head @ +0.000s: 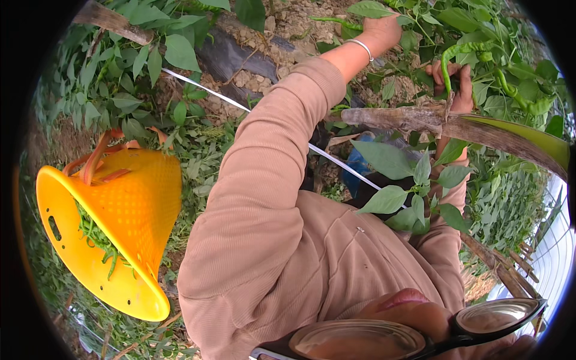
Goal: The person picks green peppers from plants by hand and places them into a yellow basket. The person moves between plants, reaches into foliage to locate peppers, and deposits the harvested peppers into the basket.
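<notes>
My left hand (382, 30), with a silver-coloured bangle (362, 47) at the wrist, reaches into pepper foliage at the top. Leaves hide its fingertips. A long green chili pepper (337, 21) shows just left of it, partly under a leaf; whether the hand holds it is unclear. My right hand (456, 83) is among the plants farther right, fingers bent and partly covered. A curved green chili pepper (445, 67) passes in front of these fingers, and I cannot tell whether they grip anything. More wrinkled peppers (535, 104) hang to the right.
A yellow plastic basket (148, 193) with orange straps (92, 157) lies tilted at left, green peppers (96, 234) inside. A wooden stake (391, 119) crosses before my right forearm. White twine (207, 90) stretches diagonally between plants. Black plastic film (238, 56) partly covers the soil.
</notes>
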The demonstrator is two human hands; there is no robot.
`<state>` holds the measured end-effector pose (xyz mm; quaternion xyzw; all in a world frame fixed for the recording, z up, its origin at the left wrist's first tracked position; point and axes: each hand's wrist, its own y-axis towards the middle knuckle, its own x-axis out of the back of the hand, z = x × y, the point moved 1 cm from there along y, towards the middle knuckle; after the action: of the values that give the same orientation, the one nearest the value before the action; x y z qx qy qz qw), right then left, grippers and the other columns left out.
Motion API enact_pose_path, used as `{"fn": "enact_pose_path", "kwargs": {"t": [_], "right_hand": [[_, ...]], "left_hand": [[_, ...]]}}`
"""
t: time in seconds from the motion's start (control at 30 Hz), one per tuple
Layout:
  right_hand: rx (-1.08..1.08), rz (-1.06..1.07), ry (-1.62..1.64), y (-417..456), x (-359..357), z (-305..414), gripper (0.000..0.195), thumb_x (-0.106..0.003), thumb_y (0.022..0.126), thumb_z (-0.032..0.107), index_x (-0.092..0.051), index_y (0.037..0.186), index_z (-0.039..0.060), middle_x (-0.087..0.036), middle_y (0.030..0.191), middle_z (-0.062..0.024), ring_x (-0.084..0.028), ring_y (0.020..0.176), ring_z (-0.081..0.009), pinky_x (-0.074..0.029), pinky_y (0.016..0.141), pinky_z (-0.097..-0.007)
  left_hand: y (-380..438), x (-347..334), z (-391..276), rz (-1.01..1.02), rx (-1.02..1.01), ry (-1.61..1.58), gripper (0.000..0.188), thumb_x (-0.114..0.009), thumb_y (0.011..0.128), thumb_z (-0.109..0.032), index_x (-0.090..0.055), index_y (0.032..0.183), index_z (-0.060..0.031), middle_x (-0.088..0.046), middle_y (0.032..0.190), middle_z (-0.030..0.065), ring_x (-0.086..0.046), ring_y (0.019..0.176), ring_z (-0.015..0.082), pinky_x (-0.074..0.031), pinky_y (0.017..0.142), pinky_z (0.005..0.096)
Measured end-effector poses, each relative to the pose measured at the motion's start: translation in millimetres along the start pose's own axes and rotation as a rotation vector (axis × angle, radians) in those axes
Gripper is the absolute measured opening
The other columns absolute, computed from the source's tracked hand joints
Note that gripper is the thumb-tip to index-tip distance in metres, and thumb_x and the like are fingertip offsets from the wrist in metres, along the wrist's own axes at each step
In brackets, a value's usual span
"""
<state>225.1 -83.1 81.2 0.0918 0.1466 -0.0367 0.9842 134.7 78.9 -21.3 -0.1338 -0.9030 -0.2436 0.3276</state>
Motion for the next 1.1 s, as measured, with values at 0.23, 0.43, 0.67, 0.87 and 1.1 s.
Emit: {"fn": "enact_pose_path", "kwargs": {"t": [0.23, 0.43, 0.67, 0.87, 1.1], "right_hand": [[-0.033, 0.009, -0.001, 4, 1, 2, 0.044, -0.042, 0.098, 0.039, -0.055, 0.076, 0.0031, -0.046, 0.066, -0.0052, -0.046, 0.067, -0.0205, -0.043, 0.079, -0.0395], [0.044, 0.112, 0.008, 7, 1, -3, 0.042, -0.04, 0.1, 0.035, -0.053, 0.075, 0.0036, -0.047, 0.066, -0.0059, -0.046, 0.065, -0.0203, -0.043, 0.078, -0.0403], [0.043, 0.059, 0.028, 7, 4, -5, 0.041, -0.04, 0.1, 0.034, -0.052, 0.076, 0.0036, -0.046, 0.065, -0.006, -0.045, 0.064, -0.0201, -0.044, 0.077, -0.0407], [0.06, -0.054, -0.077, 0, -10, -4, 0.044, -0.04, 0.099, 0.037, -0.048, 0.072, 0.0033, -0.043, 0.062, -0.0056, -0.046, 0.066, -0.0205, -0.044, 0.075, -0.0393], [0.074, -0.031, -0.126, -4, 2, 2, 0.044, -0.038, 0.1, 0.037, -0.047, 0.072, 0.003, -0.045, 0.065, -0.0063, -0.045, 0.067, -0.0204, -0.043, 0.073, -0.0389]], "left_hand": [[-18, 31, 15, 0.322, 0.064, -0.009, 0.028, -0.052, 0.089, -0.03, -0.068, 0.106, -0.0133, -0.067, 0.106, 0.012, -0.063, 0.1, 0.0314, -0.044, 0.093, 0.0425], [33, 108, 112, 0.072, 0.327, -1.339, 0.02, -0.054, 0.094, -0.024, -0.06, 0.105, -0.0081, -0.057, 0.069, 0.0002, -0.052, 0.057, 0.011, -0.042, 0.049, 0.0277], [44, 122, 80, 0.383, 0.14, -0.01, 0.032, -0.07, 0.073, -0.028, -0.068, 0.091, -0.0013, -0.068, 0.089, 0.0168, -0.065, 0.079, 0.0279, -0.051, 0.069, 0.0377], [35, 77, 38, 0.451, 0.152, -0.321, 0.026, -0.061, 0.078, -0.021, -0.069, 0.094, -0.0015, -0.069, 0.09, 0.0171, -0.066, 0.08, 0.0258, -0.052, 0.072, 0.0381], [48, -12, 42, 0.66, 0.008, -0.669, 0.047, -0.061, 0.088, -0.033, -0.053, 0.124, -0.0025, -0.064, 0.103, 0.0121, -0.056, 0.067, 0.0143, -0.047, 0.065, 0.0319]]}}
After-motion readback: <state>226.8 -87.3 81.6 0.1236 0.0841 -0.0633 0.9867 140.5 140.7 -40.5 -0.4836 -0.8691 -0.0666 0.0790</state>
